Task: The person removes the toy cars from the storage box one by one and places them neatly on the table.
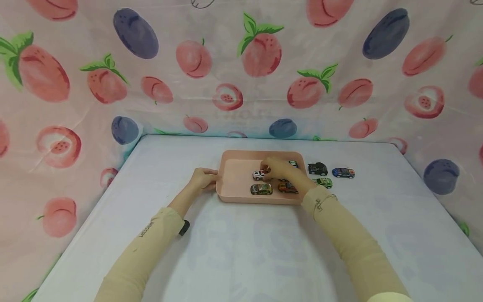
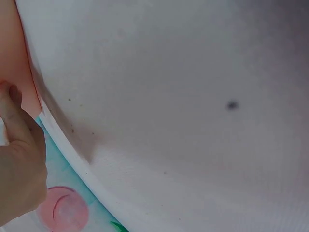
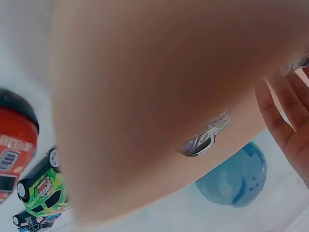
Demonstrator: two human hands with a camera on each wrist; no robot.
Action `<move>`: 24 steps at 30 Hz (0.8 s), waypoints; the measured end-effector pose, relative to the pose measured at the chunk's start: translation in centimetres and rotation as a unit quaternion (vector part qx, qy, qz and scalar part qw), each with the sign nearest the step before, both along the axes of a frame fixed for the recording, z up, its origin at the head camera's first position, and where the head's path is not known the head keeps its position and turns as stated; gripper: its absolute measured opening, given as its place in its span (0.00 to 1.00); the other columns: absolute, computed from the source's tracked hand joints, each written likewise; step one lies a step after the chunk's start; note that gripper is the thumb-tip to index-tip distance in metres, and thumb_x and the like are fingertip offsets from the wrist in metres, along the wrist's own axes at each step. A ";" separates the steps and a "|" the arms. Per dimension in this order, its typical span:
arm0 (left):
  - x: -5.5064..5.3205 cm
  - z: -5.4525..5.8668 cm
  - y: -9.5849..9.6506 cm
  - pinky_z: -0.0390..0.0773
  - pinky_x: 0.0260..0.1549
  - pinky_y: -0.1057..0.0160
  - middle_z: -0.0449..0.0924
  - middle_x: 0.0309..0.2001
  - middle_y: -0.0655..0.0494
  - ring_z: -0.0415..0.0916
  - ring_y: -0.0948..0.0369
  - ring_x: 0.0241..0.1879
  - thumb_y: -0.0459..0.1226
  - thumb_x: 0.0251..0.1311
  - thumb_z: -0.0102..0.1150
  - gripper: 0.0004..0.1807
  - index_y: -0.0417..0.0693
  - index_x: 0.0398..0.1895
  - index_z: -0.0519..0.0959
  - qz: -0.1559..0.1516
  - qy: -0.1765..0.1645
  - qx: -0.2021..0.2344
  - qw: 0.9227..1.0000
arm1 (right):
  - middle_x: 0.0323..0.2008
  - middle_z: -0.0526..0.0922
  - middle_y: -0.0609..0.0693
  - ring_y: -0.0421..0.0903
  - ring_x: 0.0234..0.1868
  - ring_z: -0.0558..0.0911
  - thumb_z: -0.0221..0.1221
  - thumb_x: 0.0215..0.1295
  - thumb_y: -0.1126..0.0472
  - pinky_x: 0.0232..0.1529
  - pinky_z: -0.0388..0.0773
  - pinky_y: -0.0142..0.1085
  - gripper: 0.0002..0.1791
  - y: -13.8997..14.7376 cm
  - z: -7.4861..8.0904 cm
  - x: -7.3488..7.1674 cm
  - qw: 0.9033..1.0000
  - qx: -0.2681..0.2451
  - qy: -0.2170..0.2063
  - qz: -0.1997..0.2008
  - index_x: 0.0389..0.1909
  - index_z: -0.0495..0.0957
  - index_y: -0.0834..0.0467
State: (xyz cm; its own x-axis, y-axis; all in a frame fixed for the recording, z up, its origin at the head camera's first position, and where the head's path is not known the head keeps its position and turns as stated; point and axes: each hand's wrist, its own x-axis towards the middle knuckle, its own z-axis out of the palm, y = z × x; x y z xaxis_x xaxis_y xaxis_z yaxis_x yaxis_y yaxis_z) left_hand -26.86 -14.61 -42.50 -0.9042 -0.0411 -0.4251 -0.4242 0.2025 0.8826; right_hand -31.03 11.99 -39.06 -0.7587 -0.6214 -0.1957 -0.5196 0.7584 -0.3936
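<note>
A shallow peach-coloured tray (image 1: 235, 174) lies on the table. My left hand (image 1: 202, 179) grips its left rim; the left wrist view shows that hand's curled fingers (image 2: 15, 121) against the tray's wall (image 2: 17, 53). Inside the tray, my right hand (image 1: 278, 168) pinches a white toy car (image 1: 258, 174) between thumb and fingers. Just nearer to me sit a green-brown toy car (image 1: 261, 189) and an orange-red one (image 1: 288, 187). Behind the right hand, a green-and-white toy car (image 1: 293, 164) is partly hidden.
Right of the tray stand a black toy car (image 1: 318, 168), a blue one (image 1: 343, 173) and a green one (image 1: 323, 182). In the right wrist view, a red toy car (image 3: 17, 145) also lies outside the tray. A fruit-print cloth (image 1: 256, 113) hangs behind the white table (image 1: 241, 247).
</note>
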 end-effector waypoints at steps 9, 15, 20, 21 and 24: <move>0.7 0.8 0.6 0.79 0.23 0.76 0.81 0.38 0.48 0.76 0.69 0.24 0.30 0.59 0.59 0.20 0.33 0.55 0.74 0.014 -0.004 -0.004 1.000 | 0.33 0.81 0.52 0.43 0.30 0.74 0.63 0.61 0.59 0.31 0.71 0.34 0.10 0.3 -0.2 0.0 0.999 -0.004 0.050 -0.006 0.40 0.80 0.60; 0.8 0.7 0.6 0.78 0.22 0.77 0.81 0.40 0.47 0.76 0.69 0.24 0.30 0.59 0.58 0.20 0.33 0.54 0.74 0.013 0.000 -0.005 1.000 | 0.37 0.83 0.53 0.45 0.33 0.77 0.61 0.63 0.58 0.35 0.76 0.36 0.14 0.7 -0.1 0.3 0.998 -0.023 0.063 -0.006 0.46 0.79 0.60; 0.8 0.7 0.6 0.79 0.23 0.77 0.80 0.41 0.46 0.76 0.68 0.25 0.30 0.59 0.59 0.20 0.34 0.54 0.74 0.015 -0.001 -0.010 1.000 | 0.43 0.83 0.56 0.48 0.39 0.79 0.61 0.63 0.60 0.39 0.78 0.40 0.17 1.2 0.5 0.8 0.997 -0.055 0.061 -0.002 0.51 0.78 0.62; 0.8 0.7 0.6 0.79 0.23 0.77 0.80 0.41 0.46 0.76 0.68 0.25 0.31 0.59 0.59 0.19 0.34 0.54 0.74 0.015 -0.002 -0.011 1.000 | 0.44 0.82 0.56 0.48 0.40 0.79 0.61 0.62 0.60 0.40 0.78 0.41 0.18 1.4 0.6 0.9 0.996 -0.059 0.060 -0.003 0.51 0.77 0.63; 0.7 0.7 0.5 0.79 0.24 0.76 0.80 0.41 0.47 0.76 0.68 0.26 0.31 0.59 0.59 0.19 0.34 0.54 0.75 0.014 -0.001 -0.014 1.000 | 0.45 0.82 0.57 0.50 0.43 0.79 0.61 0.62 0.60 0.44 0.78 0.42 0.19 1.6 0.9 1.0 0.996 -0.070 0.057 -0.007 0.53 0.76 0.63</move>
State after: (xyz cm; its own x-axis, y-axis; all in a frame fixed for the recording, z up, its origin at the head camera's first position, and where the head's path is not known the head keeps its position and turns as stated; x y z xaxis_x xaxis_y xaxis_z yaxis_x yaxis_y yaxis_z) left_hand -26.12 -14.07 -41.76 -0.9019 -0.0789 -0.4246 -0.4313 0.2158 0.8760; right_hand -29.98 13.62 -38.12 -0.7798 -0.6257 -0.0199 -0.5566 0.7076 -0.4353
